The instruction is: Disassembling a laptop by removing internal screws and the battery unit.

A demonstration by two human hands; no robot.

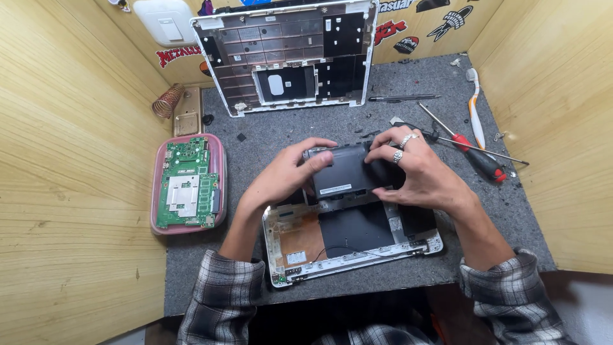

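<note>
We've got both hands, left (290,171) and right (418,172), fingers clamped on the battery (348,171) above the laptop base (357,246); flexing it risks a puncture.

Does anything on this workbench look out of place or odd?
Yes, a little. A toothbrush lies among the tools, beside the red screwdriver. Small dark bits are scattered on the grey mat. The green circuit board sits in a pink tray.

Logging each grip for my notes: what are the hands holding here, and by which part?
Both hold the black battery pack above the open laptop base: left hand on its left end, right hand over its right end.
</note>
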